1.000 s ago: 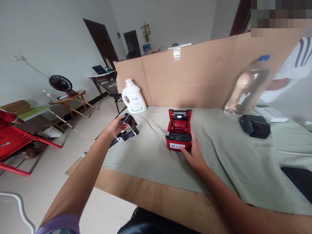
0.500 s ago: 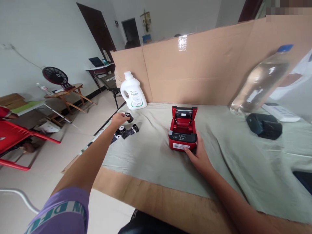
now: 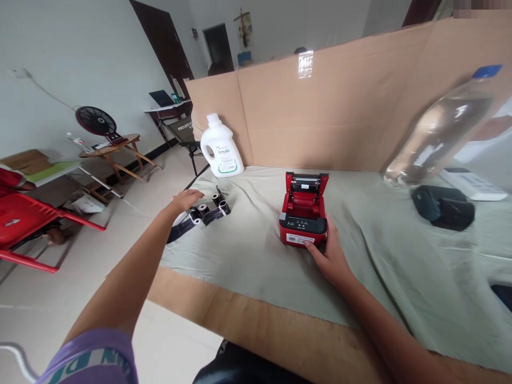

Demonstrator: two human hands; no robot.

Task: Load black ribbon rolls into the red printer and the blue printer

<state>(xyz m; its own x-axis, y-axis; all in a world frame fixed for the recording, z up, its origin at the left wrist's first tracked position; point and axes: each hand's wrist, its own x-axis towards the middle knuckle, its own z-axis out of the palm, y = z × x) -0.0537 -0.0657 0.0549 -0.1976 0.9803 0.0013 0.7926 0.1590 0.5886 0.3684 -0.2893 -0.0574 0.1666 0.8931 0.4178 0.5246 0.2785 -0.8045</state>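
Observation:
My right hand (image 3: pixel 332 252) grips the near right corner of a small red and black label printer (image 3: pixel 304 234), thumb on its front sticker. The printer's lid (image 3: pixel 307 185) stands raised, and its red inner bay shows nothing in it. Just left of several small black rolls (image 3: pixel 225 207) with white cores, my left hand (image 3: pixel 189 199) hovers with fingers stretched out and holds nothing that I can see. One roll (image 3: pixel 217 199) lies right of its fingertips. A strip of black film (image 3: pixel 181 230) trails from the rolls toward the table's left edge.
Behind the rolls stands a white jug (image 3: pixel 224 152) against a cardboard screen (image 3: pixel 312 117). At the right are a large clear bottle (image 3: pixel 440 128) with a blue cap, a black device (image 3: pixel 443 207) and a white box (image 3: pixel 474 184). A greenish cloth (image 3: pixel 248 256) covers the table.
My left hand has let go of a black roll, which now rests by the others, and has drawn back to the left. My right hand stays on the printer. The view shifted slightly.

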